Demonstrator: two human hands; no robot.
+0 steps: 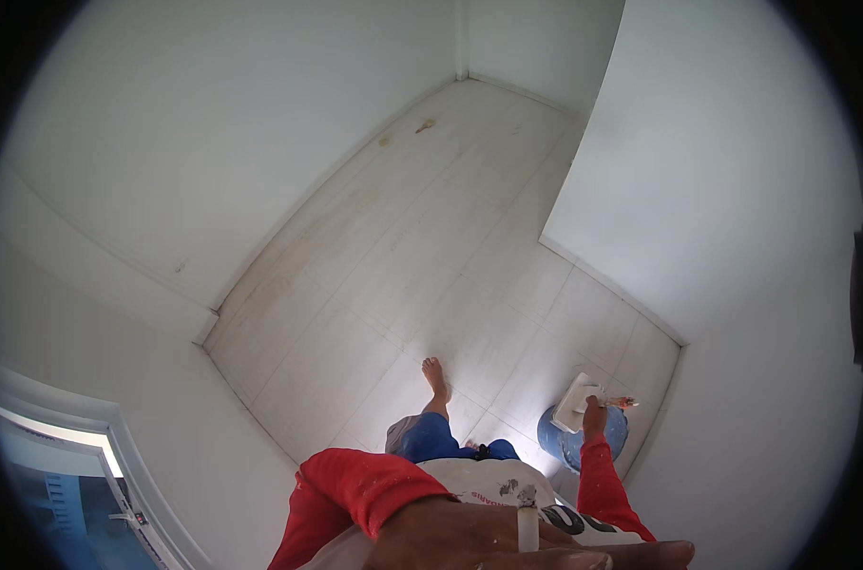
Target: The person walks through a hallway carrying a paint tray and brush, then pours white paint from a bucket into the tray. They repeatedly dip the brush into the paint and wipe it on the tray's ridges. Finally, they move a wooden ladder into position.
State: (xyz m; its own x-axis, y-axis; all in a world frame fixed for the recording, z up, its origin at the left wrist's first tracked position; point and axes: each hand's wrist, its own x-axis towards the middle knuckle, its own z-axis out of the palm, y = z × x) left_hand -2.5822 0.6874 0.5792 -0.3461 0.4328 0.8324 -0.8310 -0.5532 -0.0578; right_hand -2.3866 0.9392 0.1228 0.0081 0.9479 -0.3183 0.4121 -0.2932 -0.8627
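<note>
My left hand [450, 540], its arm in a red sleeve, is close up at the lower edge. A lit-looking white cigarette [528, 530] with a grey ash tip stands up between its fingers. At the right, my right hand [595, 418] grips a white, flat, rectangular tool [573, 403]; its exact kind is not clear. A thin piece with an orange-brown end [625, 403] sticks out on the hand's other side, perhaps part of what it holds. Both are above a blue bucket [553, 442], whose contents are mostly hidden.
Pale walls [726, 171] enclose a light tiled floor [431, 247] on several sides, with a projecting wall corner at right. Brown stains [426, 125] mark the far floor. A white-framed doorway [108, 427] opens at lower left. My bare foot [436, 378] is on the tiles.
</note>
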